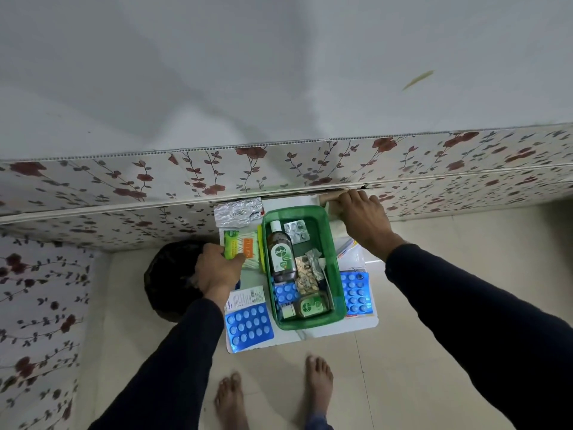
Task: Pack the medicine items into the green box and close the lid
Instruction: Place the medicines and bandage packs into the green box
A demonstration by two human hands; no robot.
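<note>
I count two Dettol bottles in the open green box (336, 259): a large bottle (281, 254) and a small bottle (310, 307) at its near end. Three blue blister strips: one in the box (286, 292), one at the white table's (341, 328) near-left corner (249, 324), one along its right edge (356, 293). My left hand (217, 271) pinches a green packet (232, 248). My right hand (362, 218) curls over a tan roll (328, 198) at the far edge; I cannot tell its grip.

The box (336, 265) is green. The Dettol bottle (280, 254) in it is brown with a green label. The blister pack (249, 324) is blue with pale tablets. The wall panel (124, 184) is white with red roses. Both sleeves (483, 308) are dark.
</note>
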